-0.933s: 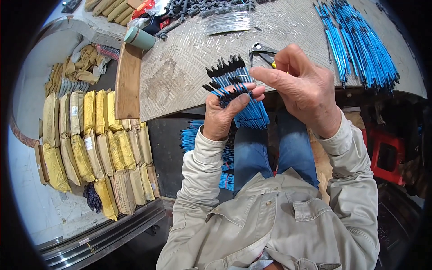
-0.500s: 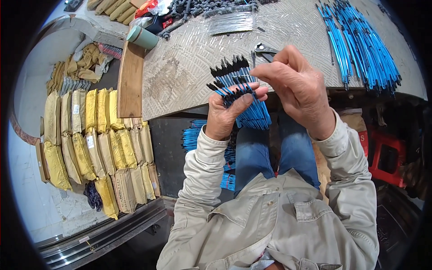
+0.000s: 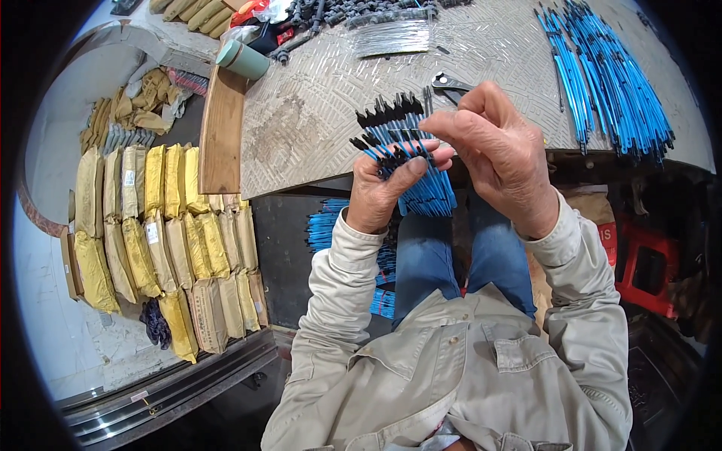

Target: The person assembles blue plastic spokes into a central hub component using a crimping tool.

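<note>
My left hand (image 3: 383, 192) is closed around a bundle of thin blue tubes with black tips (image 3: 425, 194), held over my lap at the table's front edge. Its thumb presses across the tubes, whose black ends fan out above the fingers. Just right of these ends, my right hand (image 3: 500, 146) is raised with thumb and index finger pinched together. A thin silvery wire (image 3: 408, 130) runs from that pinch across the bundle; the fingers partly hide it. Behind the right hand, pliers with dark handles (image 3: 448, 83) lie on the table.
A stack of silvery wires (image 3: 392, 37) lies at the back of the table (image 3: 301, 143), near black fittings (image 3: 368, 13). More blue tubes (image 3: 613, 83) are piled at right. A green cup (image 3: 244, 59) stands by a wooden board (image 3: 219, 135). Yellow packages (image 3: 154, 177) fill the left side.
The view has shifted slightly. My right hand stays pinched beside the black ends with only a small movement, and the left keeps its hold on the bundle.
</note>
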Available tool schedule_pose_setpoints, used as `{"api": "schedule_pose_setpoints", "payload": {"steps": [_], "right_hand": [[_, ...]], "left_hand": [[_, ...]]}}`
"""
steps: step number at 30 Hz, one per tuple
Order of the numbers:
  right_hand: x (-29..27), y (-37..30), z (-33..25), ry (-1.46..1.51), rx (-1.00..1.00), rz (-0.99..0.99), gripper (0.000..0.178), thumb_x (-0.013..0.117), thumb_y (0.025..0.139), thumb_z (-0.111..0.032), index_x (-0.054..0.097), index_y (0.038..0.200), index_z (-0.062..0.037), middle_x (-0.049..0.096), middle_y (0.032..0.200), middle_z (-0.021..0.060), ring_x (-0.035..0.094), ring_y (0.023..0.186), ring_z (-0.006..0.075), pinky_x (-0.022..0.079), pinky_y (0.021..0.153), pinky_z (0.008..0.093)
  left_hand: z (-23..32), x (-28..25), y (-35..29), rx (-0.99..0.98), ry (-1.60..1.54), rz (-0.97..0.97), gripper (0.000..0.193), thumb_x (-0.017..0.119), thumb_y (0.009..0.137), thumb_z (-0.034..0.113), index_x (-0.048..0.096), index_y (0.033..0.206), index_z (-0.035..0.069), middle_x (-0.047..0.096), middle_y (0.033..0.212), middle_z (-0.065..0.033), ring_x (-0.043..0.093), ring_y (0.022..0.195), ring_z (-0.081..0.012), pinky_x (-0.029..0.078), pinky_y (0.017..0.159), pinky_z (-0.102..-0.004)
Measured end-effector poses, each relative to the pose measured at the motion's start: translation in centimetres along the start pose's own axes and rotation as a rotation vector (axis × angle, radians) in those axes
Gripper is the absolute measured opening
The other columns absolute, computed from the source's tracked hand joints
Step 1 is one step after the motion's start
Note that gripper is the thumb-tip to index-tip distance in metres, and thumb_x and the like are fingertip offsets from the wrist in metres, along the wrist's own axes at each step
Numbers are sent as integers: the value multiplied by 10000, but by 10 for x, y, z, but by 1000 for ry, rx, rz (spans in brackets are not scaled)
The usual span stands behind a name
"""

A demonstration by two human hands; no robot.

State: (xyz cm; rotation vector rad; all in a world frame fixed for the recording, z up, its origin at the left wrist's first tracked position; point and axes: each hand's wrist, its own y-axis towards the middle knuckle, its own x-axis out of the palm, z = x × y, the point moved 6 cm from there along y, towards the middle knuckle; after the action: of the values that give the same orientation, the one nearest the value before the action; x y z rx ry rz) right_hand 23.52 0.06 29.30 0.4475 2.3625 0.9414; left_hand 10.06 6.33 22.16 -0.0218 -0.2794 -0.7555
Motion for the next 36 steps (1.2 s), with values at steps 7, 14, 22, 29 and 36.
{"api": "schedule_pose_setpoints", "payload": {"steps": [7, 14, 22, 29, 36], "right_hand": [[0, 4, -7, -213, -142, -36, 251, 664, 696, -12, 662, 935, -87, 476, 709, 54, 553, 599, 157, 455, 482, 259], [3, 7, -1, -183, -138, -10, 293, 667, 613, -13, 625, 867, -153, 483, 714, 6, 564, 576, 143, 442, 456, 254], [2, 5, -8, -159, -143, -42, 260, 628, 690, 29, 649, 926, -78, 487, 707, 55, 555, 599, 164, 445, 477, 272], [2, 6, -9, -144, -157, -39, 264, 637, 670, 22, 648, 916, -73, 476, 696, 57, 548, 584, 165, 438, 465, 271], [2, 7, -9, -154, -196, -36, 250, 645, 655, 14, 650, 890, -72, 461, 687, 56, 538, 573, 166, 434, 457, 274]], "left_hand": [[-2, 2, -2, -7, -5, -8, 317, 616, 862, 158, 582, 1089, -61, 654, 967, -172, 639, 904, -238, 506, 827, -344], [-3, 0, -1, 42, 20, -25, 348, 581, 891, 246, 582, 1049, -63, 650, 956, -146, 635, 900, -222, 506, 824, -340], [-3, 0, -3, 64, 35, -40, 370, 548, 910, 272, 558, 1083, -55, 647, 948, -139, 631, 895, -213, 493, 825, -327], [-2, 0, -5, 40, 5, -38, 372, 541, 914, 274, 562, 1073, -63, 645, 947, -135, 629, 893, -212, 488, 829, -330], [-1, 0, -5, 54, 0, -44, 369, 529, 922, 268, 579, 1068, -68, 643, 942, -124, 619, 886, -186, 475, 810, -295]]}}
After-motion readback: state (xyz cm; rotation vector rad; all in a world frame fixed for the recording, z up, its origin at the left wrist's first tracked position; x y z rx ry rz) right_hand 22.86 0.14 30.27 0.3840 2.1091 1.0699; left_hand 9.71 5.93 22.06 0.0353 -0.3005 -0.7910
